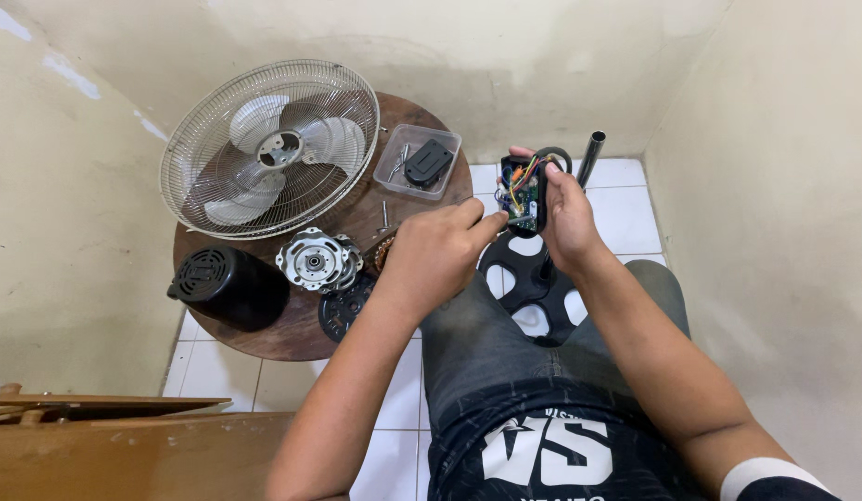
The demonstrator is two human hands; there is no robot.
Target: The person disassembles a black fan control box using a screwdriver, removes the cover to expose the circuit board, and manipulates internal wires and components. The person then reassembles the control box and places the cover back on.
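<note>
Black motor cover [229, 286] at the bench's [292, 339] left edge, fan guard [269, 147] leaning behind it, clear tray [418, 161] at the far right edge. Now the left hand [437, 252], fingers pinched together, tips touching the circuit board [522, 195] just to its right. Right hand [561, 215] clamps that board upright, off the bench, above the fan base [533, 288].

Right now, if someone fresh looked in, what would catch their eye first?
Probably the big fan grille with blades, lying flat at the back left of the round wooden table. Next, the two hands at centre: the right hand grips a black control unit with a green circuit board and coloured wires exposed, while the left hand touches its lower edge with its fingers. A black motor cover sits at the table's front left.
</note>
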